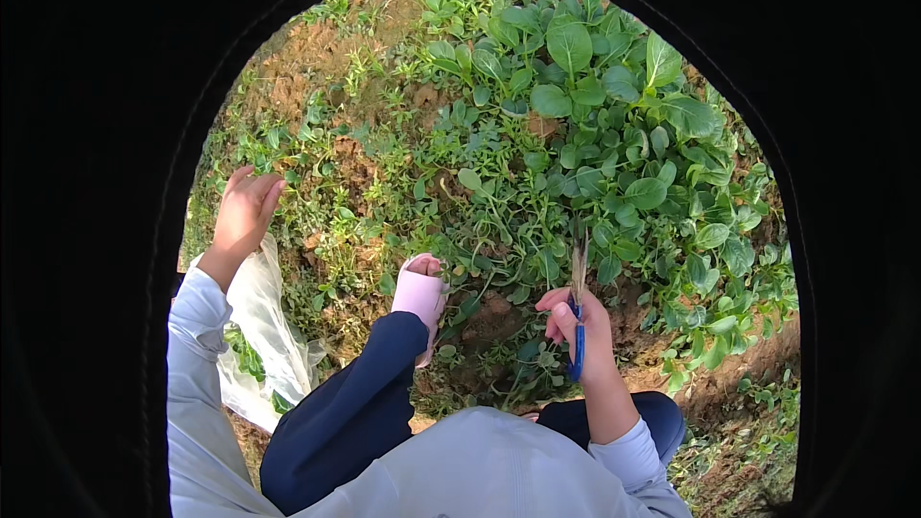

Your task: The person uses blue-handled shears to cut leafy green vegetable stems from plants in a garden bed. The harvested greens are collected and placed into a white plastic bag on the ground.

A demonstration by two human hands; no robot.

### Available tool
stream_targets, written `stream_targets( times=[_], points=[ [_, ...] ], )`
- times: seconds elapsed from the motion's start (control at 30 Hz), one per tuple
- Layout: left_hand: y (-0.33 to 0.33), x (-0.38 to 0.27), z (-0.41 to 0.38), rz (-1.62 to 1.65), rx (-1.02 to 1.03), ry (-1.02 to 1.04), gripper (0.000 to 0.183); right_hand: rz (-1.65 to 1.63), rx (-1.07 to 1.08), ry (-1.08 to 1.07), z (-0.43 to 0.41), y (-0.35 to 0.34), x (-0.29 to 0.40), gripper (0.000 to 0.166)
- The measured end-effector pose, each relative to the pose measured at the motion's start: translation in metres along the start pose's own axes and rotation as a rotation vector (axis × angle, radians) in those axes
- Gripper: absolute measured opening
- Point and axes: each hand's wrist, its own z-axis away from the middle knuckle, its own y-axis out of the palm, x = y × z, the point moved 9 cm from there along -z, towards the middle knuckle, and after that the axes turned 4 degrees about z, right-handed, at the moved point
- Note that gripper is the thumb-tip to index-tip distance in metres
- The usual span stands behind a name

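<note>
My right hand [591, 334] holds scissors with blue handles [578, 352]. Their narrow, soiled-looking blades [579, 266] point forward towards the leafy green vegetables [640, 158]. Whether the blades touch a stem cannot be made out. At the far left, my left hand [248, 210] hovers over low weeds with its fingers bent. No object shows in it, though the fingertips are partly hidden. Below that wrist lies a translucent plastic bag [259, 309] with green leaves [246, 354] inside, partly covered by my sleeve.
My foot in a pink slipper [421, 291] stands among small plants between the hands. Dark trouser legs [352, 403] flank my light shirt. Low weeds [374, 180] and brown soil [309, 57] spread ahead and left. A bare soil strip [755, 360] runs at lower right.
</note>
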Motion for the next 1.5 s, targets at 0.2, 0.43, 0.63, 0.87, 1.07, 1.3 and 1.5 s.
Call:
stream_targets(
  times=[0.2,0.43,0.63,0.87,1.07,1.3,1.5],
  points=[
    [0.146,-0.099,-0.024,-0.051,0.394,0.480,0.011,-0.142,-0.081,-0.092,0.010,-0.015,0.011,0.039],
    [0.146,-0.187,-0.080,-0.239,0.069,0.852,0.014,0.047,-0.110,0.054,0.018,-0.021,-0.001,0.042],
    [0.196,-0.279,-0.120,-0.358,-0.041,1.257,0.018,0.022,-0.151,0.156,0.024,-0.036,-0.016,0.039],
    [0.220,-0.245,-0.219,0.234,0.312,0.351,0.024,-0.017,-0.182,0.215,0.027,-0.042,-0.020,0.037],
    [0.241,-0.209,-0.222,-0.749,0.304,0.634,0.024,0.001,-0.151,0.216,0.023,-0.030,-0.014,0.041],
    [0.185,-0.211,-0.174,-0.603,0.304,0.519,0.007,0.122,-0.083,0.244,0.017,-0.017,-0.023,0.039],
    [0.103,-0.189,-0.108,0.412,0.414,0.131,0.009,0.117,0.064,0.304,0.010,0.010,-0.036,0.048]
  ],
)
